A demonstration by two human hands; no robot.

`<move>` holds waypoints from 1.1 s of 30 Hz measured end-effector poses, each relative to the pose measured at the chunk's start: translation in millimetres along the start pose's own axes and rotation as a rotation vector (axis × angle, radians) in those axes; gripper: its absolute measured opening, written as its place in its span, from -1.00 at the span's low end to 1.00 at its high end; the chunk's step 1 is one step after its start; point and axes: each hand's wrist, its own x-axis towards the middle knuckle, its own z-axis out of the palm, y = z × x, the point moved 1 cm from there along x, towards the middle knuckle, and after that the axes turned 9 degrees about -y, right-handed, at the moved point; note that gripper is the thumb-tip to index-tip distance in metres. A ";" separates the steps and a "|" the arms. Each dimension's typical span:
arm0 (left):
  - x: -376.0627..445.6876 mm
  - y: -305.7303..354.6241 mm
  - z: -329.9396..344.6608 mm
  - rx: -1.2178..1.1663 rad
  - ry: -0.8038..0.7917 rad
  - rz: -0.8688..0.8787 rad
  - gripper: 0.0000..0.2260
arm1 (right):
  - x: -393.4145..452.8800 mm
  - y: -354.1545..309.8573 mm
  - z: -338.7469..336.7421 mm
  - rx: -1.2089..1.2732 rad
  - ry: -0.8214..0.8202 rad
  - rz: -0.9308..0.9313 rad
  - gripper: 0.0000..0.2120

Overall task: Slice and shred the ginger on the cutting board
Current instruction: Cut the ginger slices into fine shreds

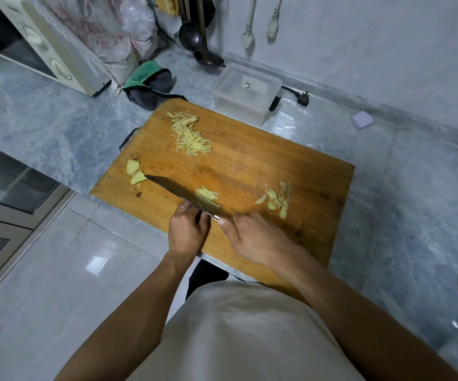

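Observation:
A wooden cutting board [250, 160] lies on the marble counter. My right hand [252, 240] grips the handle of a cleaver [186, 195] whose blade runs up-left across the board. My left hand [186, 232] sits against the blade's near face with its fingers curled down; the ginger under them is hidden. A small stack of cut ginger [208, 193] shows just beyond the blade. Shredded ginger [189, 133] is piled at the board's far left. Two ginger chunks [136, 173] lie by the blade tip, and ginger slices and peel [277, 200] lie at the right.
A clear plastic box [247, 92] stands beyond the board, with a green and grey cloth [148, 83] to its left and a microwave [38, 45] at the far left. Ladles [195, 37] hang at the back. A black plug [302, 99] lies near the wall.

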 end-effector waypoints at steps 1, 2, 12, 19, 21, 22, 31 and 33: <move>0.1 0.5 -0.4 0.003 -0.005 -0.003 -0.66 | 0.0 -0.5 -0.2 -0.005 0.000 0.004 -0.51; 0.2 0.6 -0.4 0.006 -0.010 -0.007 -0.66 | 0.5 -1.2 -0.2 -0.010 -0.001 0.006 -0.50; -0.2 -1.4 1.7 -0.004 -0.022 -0.015 -0.66 | 7.9 -1.9 3.8 0.002 0.004 0.016 -0.51; 0.0 -0.3 -0.2 0.020 0.012 0.013 -0.71 | 0.7 0.5 1.0 -0.013 0.000 -0.006 -0.47; -0.1 1.5 0.3 0.016 0.011 -0.004 -0.77 | 1.0 0.4 0.3 -0.009 -0.009 0.001 -0.47; 0.1 1.6 0.3 0.014 0.018 -0.009 -0.82 | 1.4 -0.2 0.0 -0.009 -0.015 0.005 -0.47; -1.0 1.6 0.3 0.017 0.011 -0.039 -0.91 | 7.9 -6.9 4.7 -0.024 0.007 0.017 -0.49; -0.5 1.2 0.4 0.025 -0.004 -0.060 -0.92 | 8.5 -8.2 6.6 -0.036 0.010 0.018 -0.46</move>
